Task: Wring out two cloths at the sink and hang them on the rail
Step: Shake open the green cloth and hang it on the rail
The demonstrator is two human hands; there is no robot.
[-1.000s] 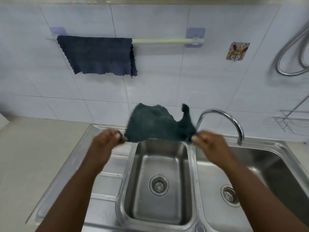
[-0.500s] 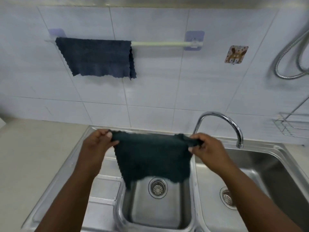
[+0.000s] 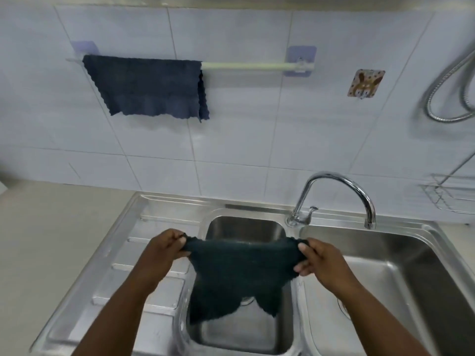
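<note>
The left hand (image 3: 164, 249) and the right hand (image 3: 317, 262) each pinch a top corner of the dark green cloth (image 3: 236, 273), fingers clenched on the bunched fabric, so it hangs spread between them over the small middle basin of the sink (image 3: 421, 242). Its ragged lower edge dangles into that basin, apart from the tap (image 3: 341, 186), which arches over the rim behind and to the right. One blue cloth (image 3: 149, 87) already drapes over the left half of the rail (image 3: 246, 65) on the tiled wall, leaving only the bare right stretch free. The main risk, as I judge it, lies in the lift: the grip is at the corners alone, so a wet, heavy cloth could slip from one pinch and drop into the basin. Carried up, it might also snag the tap spout or drip on the wall and counter; whether it is fully wrung I cannot tell, as the picture is soft. Laid carelessly, it could overlap the blue cloth or hang lopsided and slide off the rail's right end.
</note>
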